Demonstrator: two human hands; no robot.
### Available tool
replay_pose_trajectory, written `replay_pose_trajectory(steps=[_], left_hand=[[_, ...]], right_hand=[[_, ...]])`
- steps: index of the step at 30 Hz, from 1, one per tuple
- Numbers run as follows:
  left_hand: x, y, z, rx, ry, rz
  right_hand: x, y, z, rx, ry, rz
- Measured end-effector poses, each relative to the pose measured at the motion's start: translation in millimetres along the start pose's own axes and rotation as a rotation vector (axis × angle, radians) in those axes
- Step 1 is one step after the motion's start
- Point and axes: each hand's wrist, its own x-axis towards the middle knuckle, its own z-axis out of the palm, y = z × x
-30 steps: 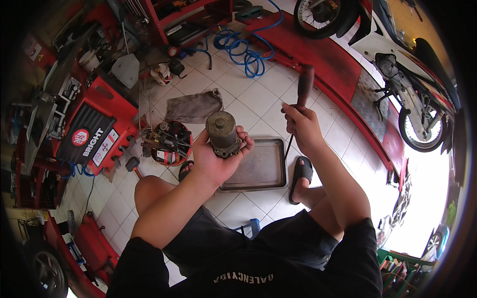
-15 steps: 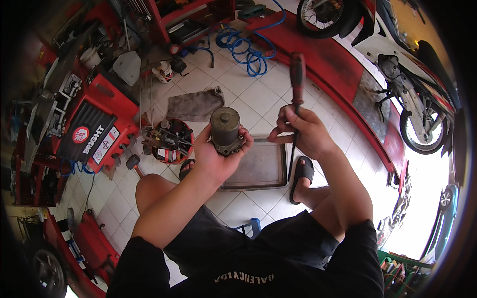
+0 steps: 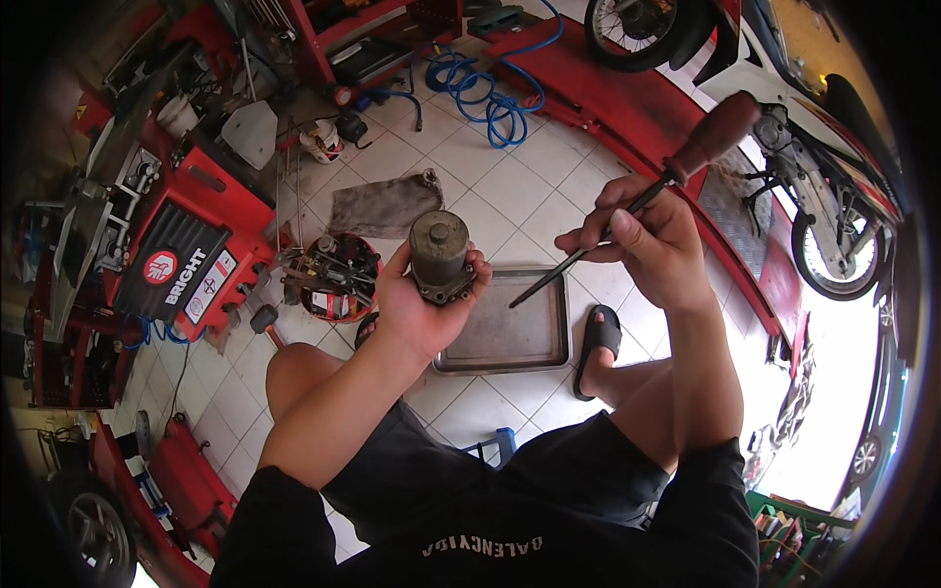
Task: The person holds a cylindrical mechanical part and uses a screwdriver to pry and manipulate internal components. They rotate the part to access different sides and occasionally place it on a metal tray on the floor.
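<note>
My left hand cups a dirty grey cylindrical motor, its round end cap facing up. My right hand pinches the metal shaft of a screwdriver with a dark brown handle pointing up and right. The screwdriver's tip points down-left toward the motor, a short gap away from it. Below both hands a shallow metal tray lies on the white tiled floor. I sit low with my knees up, a black sandal on my right foot beside the tray.
A round red tray of tools and parts and a grey rag lie to the left. A red machine, blue coiled hose, a red ramp and motorcycles surround the spot.
My right hand has tipped the screwdriver from upright to slanted, handle swinging right and tip now aimed at the motor. My left hand keeps the motor nearly still.
</note>
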Motion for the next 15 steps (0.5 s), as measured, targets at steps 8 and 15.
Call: replay_pose_trajectory(steps=[8, 15], left_hand=[[6, -4, -20, 0.138, -0.023, -0.039], [9, -13, -19, 0.161, 0.083, -0.02]], right_hand=[[-8, 6, 35, -0.283, 0.102, -0.157], [-10, 16, 35, -0.297, 0.059, -0.218]])
